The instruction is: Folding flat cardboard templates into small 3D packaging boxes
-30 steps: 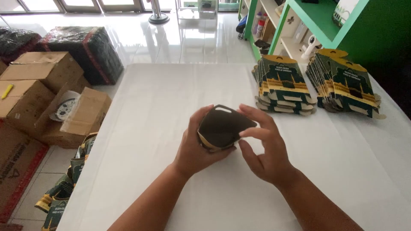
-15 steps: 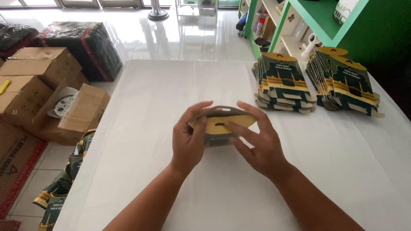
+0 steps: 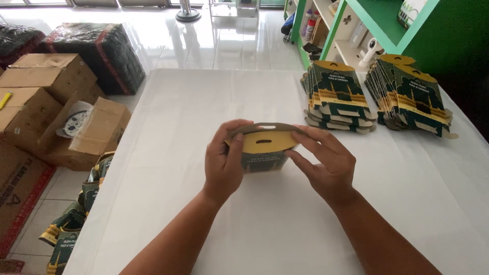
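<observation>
A person's left hand and right hand clasp a green-and-yellow carton from both sides, fingers curled against it, on a white table near two stacks of flat cartons.

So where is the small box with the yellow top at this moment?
In the head view, the box stands at the middle of the white table, held between the left hand and right hand, nearer than the two flat stacks.
</observation>
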